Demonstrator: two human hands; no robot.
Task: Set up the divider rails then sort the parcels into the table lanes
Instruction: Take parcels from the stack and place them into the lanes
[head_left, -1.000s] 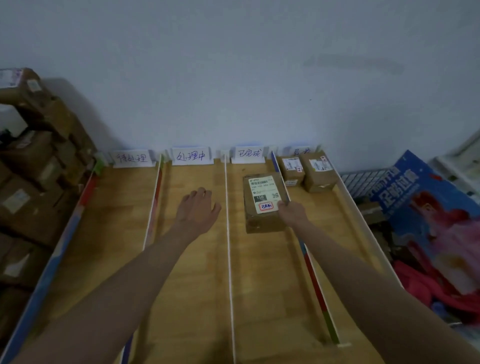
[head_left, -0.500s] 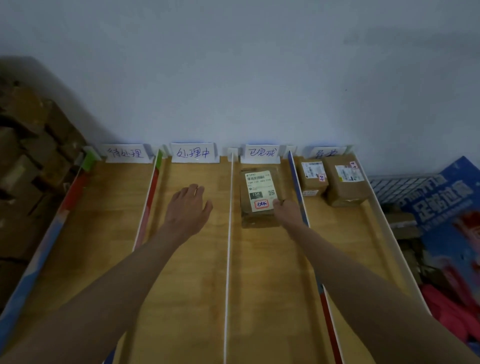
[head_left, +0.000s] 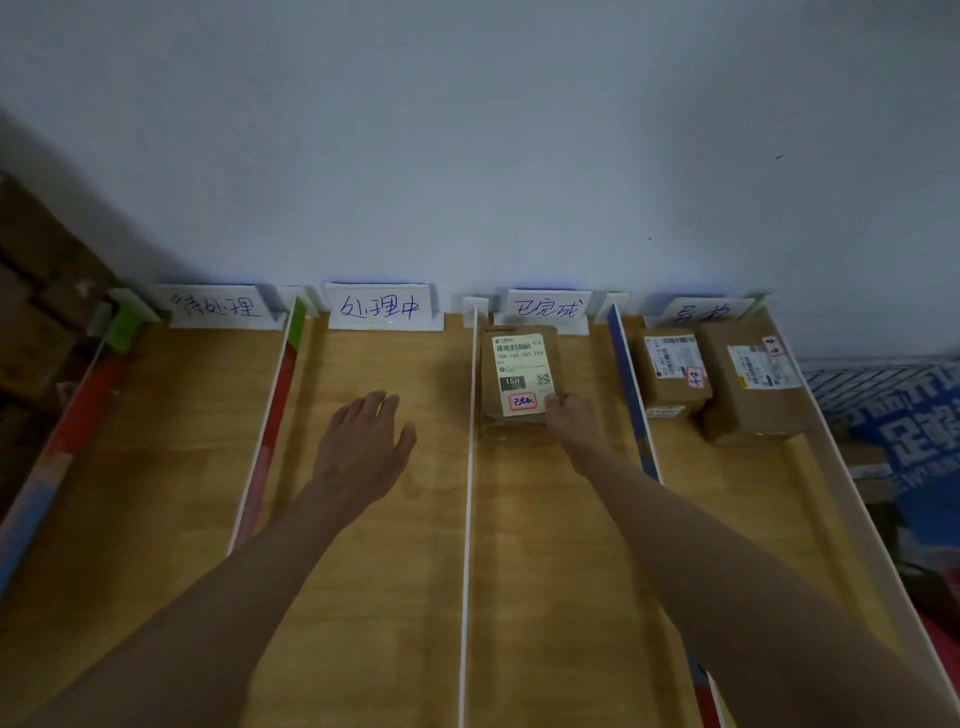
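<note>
Lengthwise, parcel (head_left: 521, 375) points wallward under right hand (head_left: 571, 415).

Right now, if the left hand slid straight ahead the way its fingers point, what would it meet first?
Probably the lane sign at the wall; the left hand has only bare table before it.

Wood-grain table (head_left: 374, 597); matt cardboard parcel (head_left: 521, 381), paper label.

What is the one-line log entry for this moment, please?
right hand: holds parcel, third lane, near wall | left hand: flat on table, second lane
</note>
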